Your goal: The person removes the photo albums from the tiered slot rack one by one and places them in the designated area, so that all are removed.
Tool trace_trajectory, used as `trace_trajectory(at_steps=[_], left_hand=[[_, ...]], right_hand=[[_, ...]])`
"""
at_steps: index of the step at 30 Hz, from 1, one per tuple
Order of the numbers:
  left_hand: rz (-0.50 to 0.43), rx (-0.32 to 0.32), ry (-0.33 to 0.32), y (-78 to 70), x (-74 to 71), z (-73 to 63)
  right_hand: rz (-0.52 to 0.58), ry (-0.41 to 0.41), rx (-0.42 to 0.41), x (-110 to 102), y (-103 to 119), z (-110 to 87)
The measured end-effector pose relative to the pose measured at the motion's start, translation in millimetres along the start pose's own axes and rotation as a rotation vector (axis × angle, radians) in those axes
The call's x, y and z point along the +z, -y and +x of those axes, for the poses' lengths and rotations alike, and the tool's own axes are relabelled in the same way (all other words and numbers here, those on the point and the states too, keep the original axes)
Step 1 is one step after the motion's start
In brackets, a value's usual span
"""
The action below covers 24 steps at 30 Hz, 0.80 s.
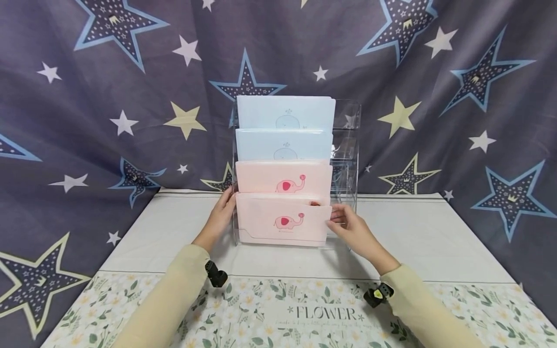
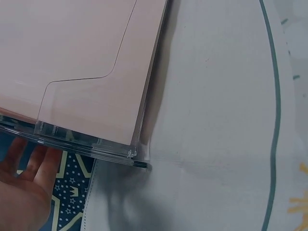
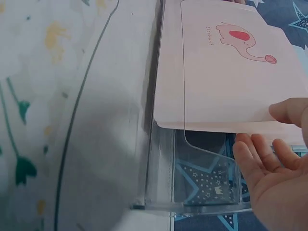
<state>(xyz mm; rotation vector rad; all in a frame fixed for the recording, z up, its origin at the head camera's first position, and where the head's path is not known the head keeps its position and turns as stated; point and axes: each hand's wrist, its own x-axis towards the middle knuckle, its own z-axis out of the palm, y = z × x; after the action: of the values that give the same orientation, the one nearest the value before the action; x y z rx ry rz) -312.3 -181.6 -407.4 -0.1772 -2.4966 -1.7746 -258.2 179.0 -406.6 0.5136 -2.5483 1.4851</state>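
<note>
A clear plastic tiered rack [image 1: 345, 166] holds pink and pale blue soft-cover notebooks on stepped tiers. In the lowest tier stands a pink notebook [image 1: 261, 217] with an elephant drawing, partly behind the clear front lip. My right hand [image 1: 354, 229] pinches its right edge, thumb on the front cover and fingers behind, as the right wrist view shows. At the rack's left side, my left hand [image 1: 219, 217] rests its extended fingers [image 2: 45, 168] against the clear side; its thumb is hidden in the left wrist view. Another pink elephant notebook [image 1: 256, 176] stands one tier higher.
Two pale blue whale notebooks, an upper one [image 1: 261, 111] and a lower one [image 1: 256, 144], fill the top tiers. The rack stands on a white and floral tablecloth [image 1: 252, 263]. A dark star-patterned curtain [image 1: 278, 34] hangs close behind. The rack's right part shows bare plastic.
</note>
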Motion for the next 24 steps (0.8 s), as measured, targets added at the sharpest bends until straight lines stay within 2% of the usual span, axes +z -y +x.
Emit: trace_trajectory(at_steps=[4,8,12,17,20,24], left_hand=[[-0.004,0.001,0.003,0.6,1.4,-0.5],[0.003,0.003,-0.002,1.0,2.0,-0.2],[-0.007,-0.001,0.001,1.5,1.8,0.1],[-0.019,-0.004,0.006,1.3,1.5,0.2],[-0.006,-0.012,0.004,0.7,1.5,0.1],[0.002,-0.021,0.003,-0.1,1.6,-0.2]], right_hand=[[-0.031,0.0,0.019,4.4,1.9,2.1],[-0.038,0.048,0.02,6.3,3.7,4.3],[0.063,0.144,0.051,6.2,3.5,9.8],[0.238,0.253,0.126,6.7,5.1,17.8],[0.363,0.279,0.17,11.1,5.5,20.8],[0.475,0.263,0.236,19.2,2.5,22.2]])
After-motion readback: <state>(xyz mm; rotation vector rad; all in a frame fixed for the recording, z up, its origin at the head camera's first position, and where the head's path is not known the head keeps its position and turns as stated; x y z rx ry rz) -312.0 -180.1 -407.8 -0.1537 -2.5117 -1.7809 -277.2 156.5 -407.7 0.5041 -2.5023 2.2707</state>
